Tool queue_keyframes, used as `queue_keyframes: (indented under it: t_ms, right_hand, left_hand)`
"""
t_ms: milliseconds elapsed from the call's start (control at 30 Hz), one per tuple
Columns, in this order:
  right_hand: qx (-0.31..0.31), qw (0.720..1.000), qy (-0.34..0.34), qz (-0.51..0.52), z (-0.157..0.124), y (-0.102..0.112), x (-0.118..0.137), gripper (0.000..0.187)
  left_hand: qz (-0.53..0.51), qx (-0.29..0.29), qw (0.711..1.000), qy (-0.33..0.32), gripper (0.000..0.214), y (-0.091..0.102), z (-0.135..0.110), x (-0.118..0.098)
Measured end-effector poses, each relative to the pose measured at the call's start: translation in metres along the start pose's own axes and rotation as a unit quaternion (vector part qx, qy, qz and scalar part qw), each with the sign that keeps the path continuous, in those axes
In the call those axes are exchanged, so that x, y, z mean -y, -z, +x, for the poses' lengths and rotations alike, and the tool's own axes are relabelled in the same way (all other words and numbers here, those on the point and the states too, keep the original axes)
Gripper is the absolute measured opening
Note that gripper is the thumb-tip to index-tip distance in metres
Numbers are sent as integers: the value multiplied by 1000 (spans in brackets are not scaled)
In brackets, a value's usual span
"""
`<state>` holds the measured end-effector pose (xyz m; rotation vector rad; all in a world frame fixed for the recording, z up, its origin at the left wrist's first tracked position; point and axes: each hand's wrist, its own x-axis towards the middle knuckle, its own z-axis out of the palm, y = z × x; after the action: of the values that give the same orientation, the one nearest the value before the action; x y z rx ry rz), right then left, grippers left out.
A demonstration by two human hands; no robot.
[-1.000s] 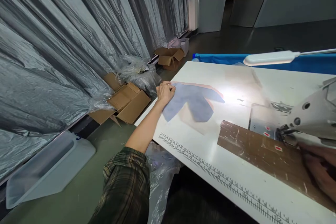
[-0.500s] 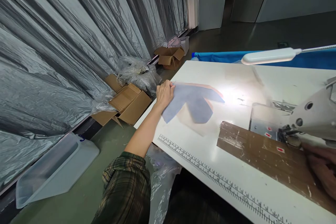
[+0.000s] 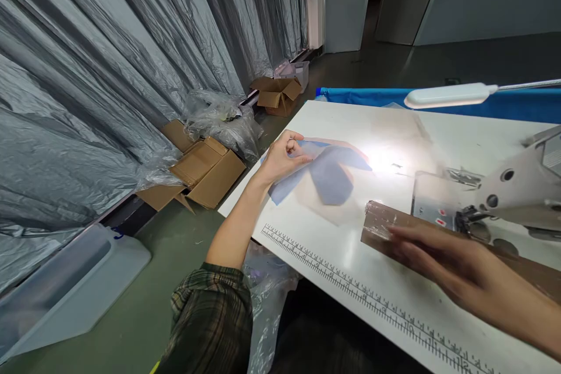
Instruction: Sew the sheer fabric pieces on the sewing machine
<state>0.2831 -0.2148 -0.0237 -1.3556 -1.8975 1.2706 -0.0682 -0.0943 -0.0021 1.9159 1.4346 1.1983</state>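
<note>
My left hand (image 3: 284, 156) reaches to the far left part of the white table (image 3: 346, 257) and pinches the top blue fabric piece (image 3: 331, 172), lifting its edge off the stack of cut pieces under it. My right hand (image 3: 438, 260) stretches out leftward over the brown cardboard strip (image 3: 376, 223), fingers extended and apart, holding nothing. It is blurred by motion. A sewing machine (image 3: 512, 193) stands at the right.
A white lamp (image 3: 447, 95) hangs over the table. A ruler scale (image 3: 359, 292) runs along the front edge. Blue cloth (image 3: 363, 94) lies at the far edge. Cardboard boxes (image 3: 205, 169), plastic bags and a grey bin (image 3: 65, 286) sit on the floor by the plastic curtain.
My left hand has closed on the top blue piece and raised its edge. My right hand has swung from beside the machine leftward over the cardboard strip.
</note>
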Motion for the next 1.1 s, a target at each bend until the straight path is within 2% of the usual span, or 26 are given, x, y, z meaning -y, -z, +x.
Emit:
queue_keyframes:
  t_ms: [33,67,133,233,333,433,567,633,700,767,833,900,967,1033,1100]
  right_hand:
    - [44,995,-32,79,18,-11,19,49]
    - [55,985,-71,147,38,-22,36,52]
    - [23,956,-129,261,78,-40,64,46]
    - [-12,903,-169,395,128,-61,90,32]
    - [-44,882,-190,428,154,-73,98,13]
    - [-70,883,-199,419,155,-77,91,14]
    - [-75,884,-209,411,128,-65,78,15]
    - [-51,886,-213,408,106,-53,72,15]
    - [-5,891,-224,394,80,-38,62,13]
    - [37,893,-244,376,50,-19,48,14]
    - [103,902,-254,332,20,3,29,30]
    - [143,923,-231,271,-11,26,7,44]
    - [170,935,-227,211,-39,50,-13,49]
    - [180,944,-223,163,-63,72,-28,49]
    - [181,953,-206,128,-81,89,-37,49]
  left_hand:
    - [-25,19,1000,3,45,1,-1,-2]
    - [-46,40,998,8,48,1,-1,-4]
    - [-71,78,994,19,52,1,-3,-8]
    - [-92,118,988,37,54,1,-4,-10]
    - [-133,150,977,75,48,4,-3,-7]
    - [-161,129,972,114,45,10,-1,-1]
    - [-117,20,978,173,39,12,6,12]
    - [-70,-43,978,193,34,9,10,20]
    - [-33,-79,977,195,32,6,12,26]
    - [-4,-91,977,192,32,3,14,30]
    - [28,-98,976,190,31,1,15,31]
    - [61,-102,975,186,30,0,16,31]
    - [96,-106,974,175,29,1,17,30]
    - [159,-112,971,142,29,1,19,29]
    - [272,-107,954,61,30,0,21,26]
